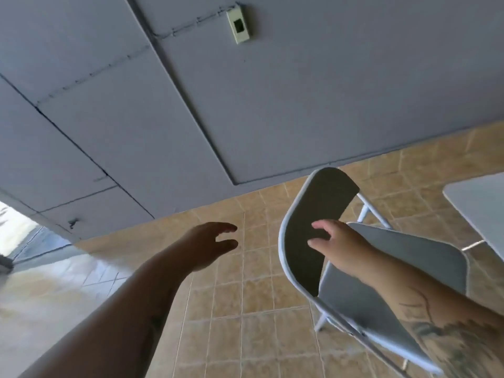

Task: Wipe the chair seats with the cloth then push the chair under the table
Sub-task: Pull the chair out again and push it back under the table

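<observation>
One folding chair (381,274) stands on the tiled floor (231,309), its legs partly cut off; only a worktop (480,205) corner shows at right. Right hand (341,244) hovers at the backrest, fingers (320,225) spread, empty. Left hand (207,244) hangs apart, fingers loosely open

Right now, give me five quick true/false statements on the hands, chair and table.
1. The right hand is at the chair backrest. True.
2. The left hand is gripping a cloth. False: it is open and empty over the tiled floor; no cloth is in view.
3. The chair is already tucked under the table. False: it stands apart from the table, whose corner shows at the right edge.
4. The chair seat is grey. True.
5. The left hand is touching the chair. False: it is clear of the chair, out to its left.
</observation>
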A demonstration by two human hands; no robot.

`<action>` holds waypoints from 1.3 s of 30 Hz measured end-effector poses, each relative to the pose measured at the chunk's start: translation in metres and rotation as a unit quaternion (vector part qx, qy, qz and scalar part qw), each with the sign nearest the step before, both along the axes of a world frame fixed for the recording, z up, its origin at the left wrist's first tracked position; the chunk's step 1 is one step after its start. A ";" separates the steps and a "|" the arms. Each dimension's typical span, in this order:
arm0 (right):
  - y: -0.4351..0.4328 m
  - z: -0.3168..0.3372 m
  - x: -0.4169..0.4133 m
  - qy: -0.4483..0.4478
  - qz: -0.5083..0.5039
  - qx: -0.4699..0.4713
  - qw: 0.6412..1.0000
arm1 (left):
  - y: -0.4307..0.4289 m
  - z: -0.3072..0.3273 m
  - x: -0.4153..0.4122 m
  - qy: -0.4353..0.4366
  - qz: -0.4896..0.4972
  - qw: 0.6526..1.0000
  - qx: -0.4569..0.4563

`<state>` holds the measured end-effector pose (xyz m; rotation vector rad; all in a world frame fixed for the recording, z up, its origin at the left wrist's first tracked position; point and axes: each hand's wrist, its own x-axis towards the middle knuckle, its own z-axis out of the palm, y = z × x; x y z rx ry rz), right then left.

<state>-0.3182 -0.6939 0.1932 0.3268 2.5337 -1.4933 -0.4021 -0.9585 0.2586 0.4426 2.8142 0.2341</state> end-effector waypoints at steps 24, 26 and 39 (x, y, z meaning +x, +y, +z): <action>-0.067 -0.022 -0.063 -0.026 -0.468 -0.028 0.883 | 0.115 -0.041 -0.262 -0.057 -0.464 0.882 -0.055; -0.084 -0.037 -0.074 -0.026 -0.555 -0.066 0.829 | 0.138 -0.040 -0.283 -0.047 -0.517 0.852 -0.063; -0.136 -0.066 -0.127 -0.083 -0.658 -0.097 0.742 | 0.207 -0.092 -0.335 -0.091 -0.663 0.740 -0.076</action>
